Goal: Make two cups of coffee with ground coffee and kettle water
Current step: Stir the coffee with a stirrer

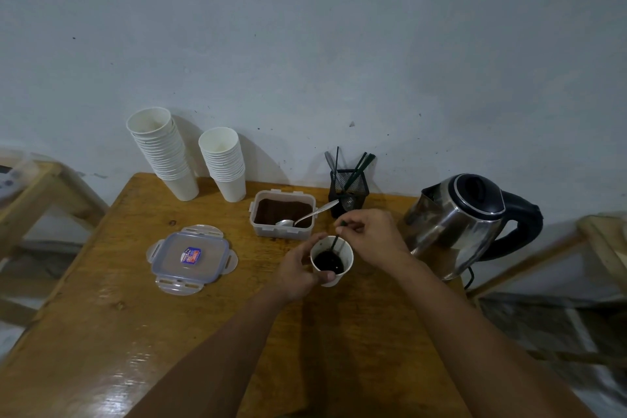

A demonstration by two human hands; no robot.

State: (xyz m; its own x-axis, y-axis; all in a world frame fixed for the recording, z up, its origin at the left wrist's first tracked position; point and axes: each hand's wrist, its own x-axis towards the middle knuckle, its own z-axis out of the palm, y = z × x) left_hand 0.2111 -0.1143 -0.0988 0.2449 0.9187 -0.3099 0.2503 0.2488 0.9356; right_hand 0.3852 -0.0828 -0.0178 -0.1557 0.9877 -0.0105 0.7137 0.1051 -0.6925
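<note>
A white paper cup with dark coffee in it stands on the wooden table. My left hand grips its left side. My right hand pinches a thin dark stirrer whose lower end dips into the coffee. Just behind the cup is an open plastic container of ground coffee with a metal spoon resting in it. The steel kettle with its black handle stands to the right of my right hand.
Two stacks of paper cups lean by the wall at the back left. The container lid lies flat to the left. A black mesh holder with stirrers sits behind my right hand. Wooden furniture flanks the table.
</note>
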